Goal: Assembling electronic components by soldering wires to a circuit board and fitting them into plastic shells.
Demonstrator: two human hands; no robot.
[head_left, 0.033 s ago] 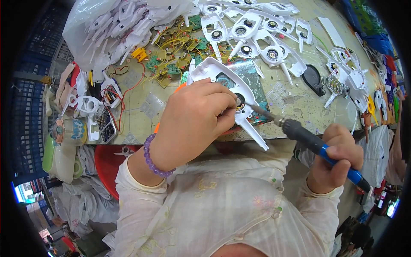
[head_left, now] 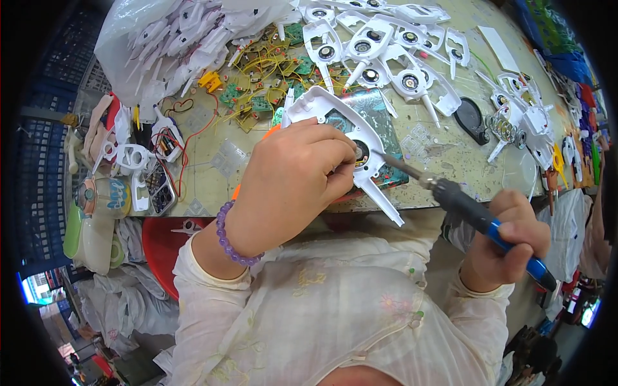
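A white plastic housing (head_left: 372, 137) with a handle and a round black speaker lies over a dark green patterned board at the table's near edge. My left hand (head_left: 302, 177) is closed on this housing, its fingertips bunched beside the speaker; anything small pinched between them is hidden. In my right hand (head_left: 512, 241) is a soldering iron (head_left: 473, 209) with a blue and black handle, gripped with curled fingers. Its tip points left at the speaker's right rim, very close to it; whether they touch I cannot tell.
Green circuit boards (head_left: 261, 103) with yellow wires are heaped behind my left hand. More white housings (head_left: 412, 80) with speakers spread across the back. A bag of white parts (head_left: 187, 45) stands back left, a black dish (head_left: 472, 120) and metal coil (head_left: 505, 128) at right. A red basin (head_left: 161, 251) sits below the table edge.
The soldering iron and my right hand have shifted slightly right and down, drawing the tip back a little from the speaker. My left hand and the housing stay in place.
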